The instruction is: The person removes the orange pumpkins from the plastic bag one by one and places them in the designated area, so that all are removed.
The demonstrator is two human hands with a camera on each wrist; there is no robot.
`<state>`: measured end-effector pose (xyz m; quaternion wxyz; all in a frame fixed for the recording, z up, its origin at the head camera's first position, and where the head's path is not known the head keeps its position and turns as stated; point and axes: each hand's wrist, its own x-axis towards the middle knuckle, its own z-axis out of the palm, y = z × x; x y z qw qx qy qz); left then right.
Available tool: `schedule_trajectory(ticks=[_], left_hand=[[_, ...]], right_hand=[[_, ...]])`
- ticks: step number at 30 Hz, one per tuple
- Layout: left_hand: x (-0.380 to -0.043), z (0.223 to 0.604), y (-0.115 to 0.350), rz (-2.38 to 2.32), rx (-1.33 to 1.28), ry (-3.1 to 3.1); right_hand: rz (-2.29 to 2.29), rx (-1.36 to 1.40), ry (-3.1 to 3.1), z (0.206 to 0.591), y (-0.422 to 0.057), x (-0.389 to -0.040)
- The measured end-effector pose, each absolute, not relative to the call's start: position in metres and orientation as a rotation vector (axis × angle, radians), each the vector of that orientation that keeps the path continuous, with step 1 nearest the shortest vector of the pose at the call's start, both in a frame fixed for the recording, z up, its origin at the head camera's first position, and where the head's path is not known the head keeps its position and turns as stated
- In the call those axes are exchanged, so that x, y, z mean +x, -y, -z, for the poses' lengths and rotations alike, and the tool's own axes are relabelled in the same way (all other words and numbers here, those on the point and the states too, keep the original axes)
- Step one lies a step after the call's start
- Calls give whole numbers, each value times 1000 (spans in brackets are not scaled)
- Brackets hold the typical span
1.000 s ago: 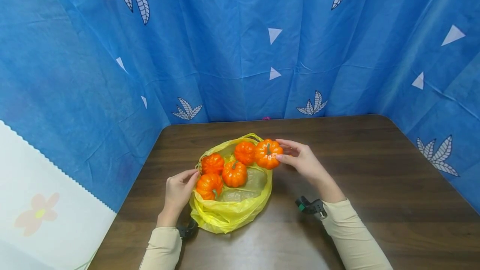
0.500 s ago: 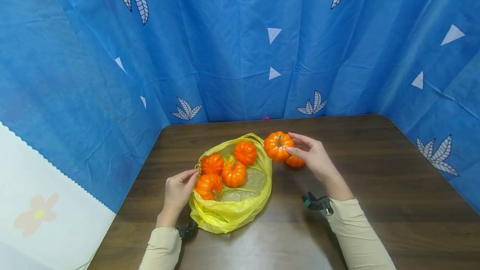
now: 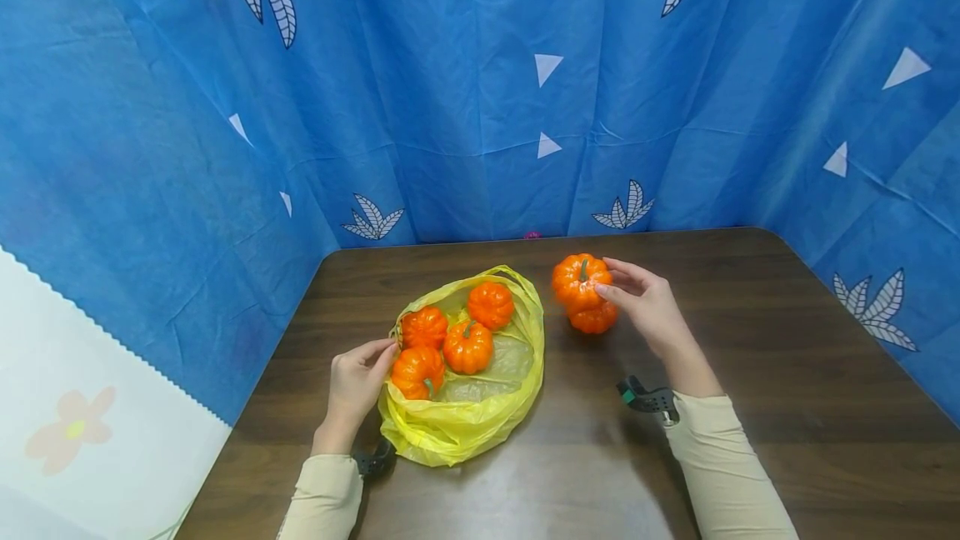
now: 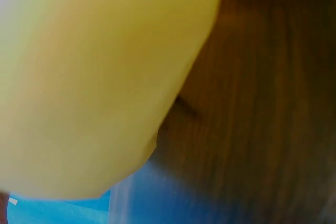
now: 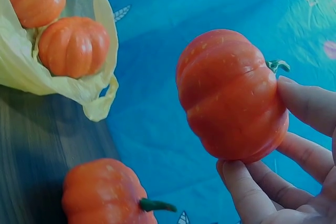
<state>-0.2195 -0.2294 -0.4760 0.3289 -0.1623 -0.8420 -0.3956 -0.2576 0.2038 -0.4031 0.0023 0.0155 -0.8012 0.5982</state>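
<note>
My right hand [image 3: 651, 307] grips a small orange pumpkin [image 3: 579, 280] with a green stem, between thumb and fingers. In the head view it overlaps another pumpkin [image 3: 594, 319] that sits on the table; the right wrist view shows the two apart. To the left stands a yellow plastic bag [image 3: 457, 427], its mouth spread wide, with several more pumpkins [image 3: 468, 347] inside. At the bag's left rim, my left hand [image 3: 358, 386] pinches the edge. Yellow plastic [image 4: 100, 87] fills much of the left wrist view and hides that hand.
The dark wooden table [image 3: 787, 373] runs back to a blue curtain [image 3: 480, 90] with white leaf prints. A pale cloth [image 3: 112, 390] with a flower print hangs at the left. Each wrist wears a black strap [image 3: 648, 400].
My right hand has carried its pumpkin from the bag's right rim rightward and slightly up, over the pumpkin on the table, which has come into view. My left hand stays at the rim.
</note>
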Motion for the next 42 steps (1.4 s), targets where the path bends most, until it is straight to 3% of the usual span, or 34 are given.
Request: schedule_trajectory(ticks=[42], left_hand=[[-218, 475, 228, 1030, -406, 2221]], right_hand=[[-1812, -234, 2463, 423, -271, -262]])
